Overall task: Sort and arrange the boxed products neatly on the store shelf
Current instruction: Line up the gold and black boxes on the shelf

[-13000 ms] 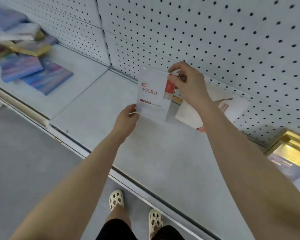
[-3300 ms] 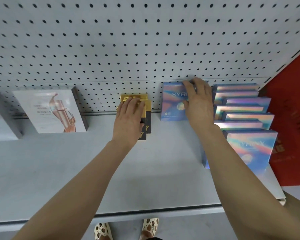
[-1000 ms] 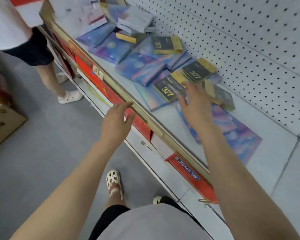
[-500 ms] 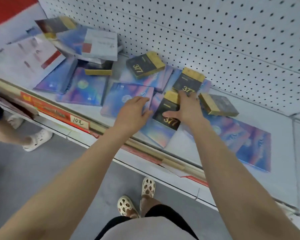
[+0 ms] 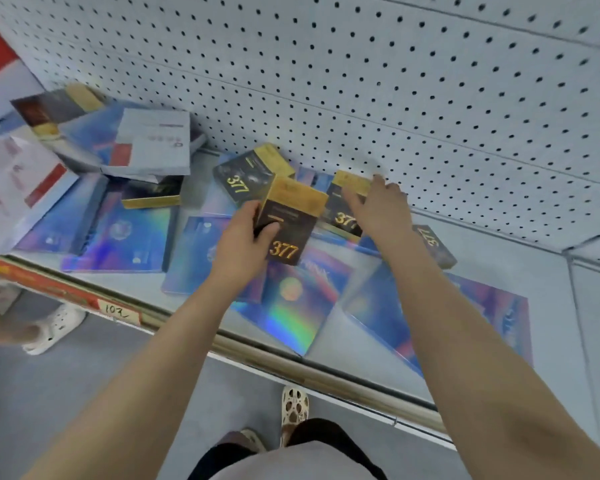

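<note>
My left hand (image 5: 245, 235) grips a black and gold box marked 377 (image 5: 290, 225) and holds it raised above the shelf. My right hand (image 5: 378, 206) reaches over a second black and gold 377 box (image 5: 342, 211) lying against the pegboard, fingers spread across its top. Two more 377 boxes lie nearby, one behind the held box (image 5: 248, 174) and one to the right of my right arm (image 5: 433, 244). Several flat iridescent blue boxes (image 5: 291, 306) lie scattered on the shelf under them.
A white box with a red patch (image 5: 153, 143) tops a loose pile at the left. The white pegboard wall (image 5: 395, 81) backs the shelf, whose front rail (image 5: 291, 365) carries a price tag. Another person's foot in a white shoe (image 5: 54, 329) stands on the floor at left.
My left hand has picked up a 377 box and lifted it off the shelf. My right hand has moved back from that box to the one by the pegboard.
</note>
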Action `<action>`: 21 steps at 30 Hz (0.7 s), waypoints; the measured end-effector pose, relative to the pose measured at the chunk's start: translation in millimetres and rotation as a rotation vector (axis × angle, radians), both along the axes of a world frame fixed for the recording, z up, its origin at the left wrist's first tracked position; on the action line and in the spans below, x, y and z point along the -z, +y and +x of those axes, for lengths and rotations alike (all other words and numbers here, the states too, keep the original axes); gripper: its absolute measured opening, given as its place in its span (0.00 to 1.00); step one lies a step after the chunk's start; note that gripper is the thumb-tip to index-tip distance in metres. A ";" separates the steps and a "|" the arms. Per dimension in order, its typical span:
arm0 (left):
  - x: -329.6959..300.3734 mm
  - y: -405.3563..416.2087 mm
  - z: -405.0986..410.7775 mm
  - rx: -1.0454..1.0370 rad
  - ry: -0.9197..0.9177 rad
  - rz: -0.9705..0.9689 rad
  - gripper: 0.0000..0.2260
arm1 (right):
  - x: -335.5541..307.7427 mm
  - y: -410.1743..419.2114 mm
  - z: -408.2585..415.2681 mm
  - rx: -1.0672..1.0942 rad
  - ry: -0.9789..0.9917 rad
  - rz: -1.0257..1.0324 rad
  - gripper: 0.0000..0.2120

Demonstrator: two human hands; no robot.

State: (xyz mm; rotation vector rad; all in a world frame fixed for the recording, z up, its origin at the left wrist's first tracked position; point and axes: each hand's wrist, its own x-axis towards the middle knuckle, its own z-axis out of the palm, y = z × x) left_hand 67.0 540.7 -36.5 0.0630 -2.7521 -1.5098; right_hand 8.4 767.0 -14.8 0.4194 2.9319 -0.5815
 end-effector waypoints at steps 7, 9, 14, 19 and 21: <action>8.0 -30.2 -4.4 -0.138 -0.071 0.028 0.12 | 33.1 -43.1 -5.5 0.045 -0.043 0.065 0.51; 10.9 -34.6 -5.3 -0.137 -0.086 0.011 0.13 | 31.5 -46.1 -7.2 0.087 0.005 -0.045 0.53; 14.9 -46.5 -8.4 -0.097 -0.102 0.113 0.15 | 13.9 -45.1 -9.6 0.176 0.117 -0.293 0.52; 10.5 -64.2 -7.6 -0.009 -0.153 0.267 0.13 | 0.3 -55.6 31.5 0.297 0.242 -0.394 0.09; 8.8 -73.4 -3.2 0.047 -0.169 0.280 0.10 | -2.2 -59.1 62.5 0.422 0.340 -0.509 0.10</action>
